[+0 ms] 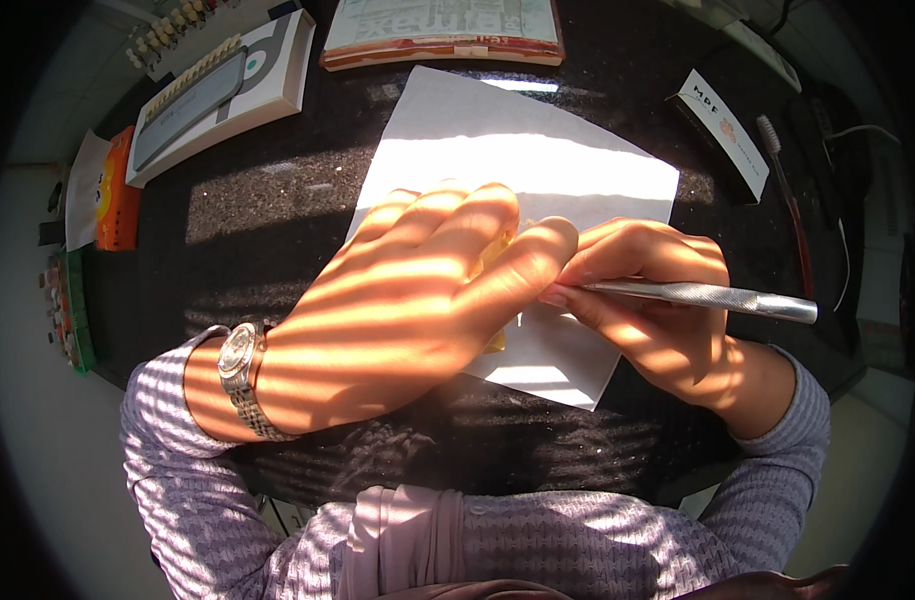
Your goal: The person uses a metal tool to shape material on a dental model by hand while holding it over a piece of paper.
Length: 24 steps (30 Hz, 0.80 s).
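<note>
My left hand (407, 280), with a watch (242, 358) on its wrist, lies back-up over a white sheet of paper (447, 110). Its fingers are curled round a yellowish, translucent piece (494, 254), most of which the hand hides. In my right hand (657, 290) is a slim metal carving tool (722, 295) with a knurled handle, pinched between thumb and fingers. The tool's handle points out to the right. Its tip is hidden close to my left thumb, where the two hands meet.
A thick book or pad (442, 35) lies at the far edge. White box (277, 85) with tooth-coloured shade tabs and orange pack (117, 195) stand at left, green tray (77, 310) nearer. Small black-and-white box (722, 135) and brush (787, 190) lie right. Striped sunlight crosses the dark table (257, 200).
</note>
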{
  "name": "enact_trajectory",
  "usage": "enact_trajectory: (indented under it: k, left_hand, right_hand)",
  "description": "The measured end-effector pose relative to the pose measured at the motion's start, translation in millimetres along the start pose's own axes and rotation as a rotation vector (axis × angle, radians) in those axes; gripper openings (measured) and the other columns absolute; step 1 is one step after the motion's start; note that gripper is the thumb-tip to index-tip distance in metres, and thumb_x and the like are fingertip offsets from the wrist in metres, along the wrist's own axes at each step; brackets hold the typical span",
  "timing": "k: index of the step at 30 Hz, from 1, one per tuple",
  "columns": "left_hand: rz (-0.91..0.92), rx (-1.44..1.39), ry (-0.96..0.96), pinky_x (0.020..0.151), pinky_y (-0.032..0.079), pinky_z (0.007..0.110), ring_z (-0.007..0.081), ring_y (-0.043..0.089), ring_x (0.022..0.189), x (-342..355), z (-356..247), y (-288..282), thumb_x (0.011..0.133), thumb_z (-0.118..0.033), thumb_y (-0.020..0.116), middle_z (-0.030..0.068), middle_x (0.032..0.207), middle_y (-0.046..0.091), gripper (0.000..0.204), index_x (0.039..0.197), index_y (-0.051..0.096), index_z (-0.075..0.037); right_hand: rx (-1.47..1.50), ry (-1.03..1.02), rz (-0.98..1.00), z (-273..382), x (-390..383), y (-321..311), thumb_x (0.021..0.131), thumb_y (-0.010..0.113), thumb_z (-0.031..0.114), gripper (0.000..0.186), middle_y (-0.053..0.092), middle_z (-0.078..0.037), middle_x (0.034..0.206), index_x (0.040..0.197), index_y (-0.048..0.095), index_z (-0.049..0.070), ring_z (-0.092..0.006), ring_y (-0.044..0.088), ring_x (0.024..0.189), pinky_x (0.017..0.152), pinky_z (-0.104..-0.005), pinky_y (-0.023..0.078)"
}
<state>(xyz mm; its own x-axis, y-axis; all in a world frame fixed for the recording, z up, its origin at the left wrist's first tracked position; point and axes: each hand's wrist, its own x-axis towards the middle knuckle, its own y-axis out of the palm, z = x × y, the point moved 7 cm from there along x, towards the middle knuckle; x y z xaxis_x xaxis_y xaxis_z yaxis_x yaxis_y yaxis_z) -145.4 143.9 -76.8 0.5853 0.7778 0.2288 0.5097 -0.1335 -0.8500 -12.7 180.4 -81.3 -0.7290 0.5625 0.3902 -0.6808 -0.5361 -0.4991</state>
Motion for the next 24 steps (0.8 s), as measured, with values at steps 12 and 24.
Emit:
enact_trajectory:
  k: [12,24]
  left_hand:
    - [0.017,0.009,0.020,0.084,0.046,0.045,0.0346,0.063,0.094,0.8,0.8,-2.3,0.073,-0.006,0.080,0.0166,0.103,0.062,0.058,0.122,0.048,-0.002]
    - [0.021,-0.175,-0.055,0.085,0.047,0.045,0.0337,0.064,0.094,3.7,16.1,0.1,0.074,0.001,0.080,0.0132,0.103,0.062,0.058,0.118,0.045,-0.006]
  right_hand:
    - [0.140,0.162,0.004,-10.6,5.3,-1.1,0.074,0.080,-0.006,0.016,0.074,-0.014,0.084,0.085,0.070,-0.001,-0.0231,0.073,0.079,0.073,-0.0327,0.058]
    - [0.491,0.343,-0.064,-33.8,-3.0,7.4,0.085,0.076,0.005,0.008,0.073,-0.010,0.090,0.088,0.072,-0.001,-0.0159,0.071,0.086,0.076,-0.0279,0.056]
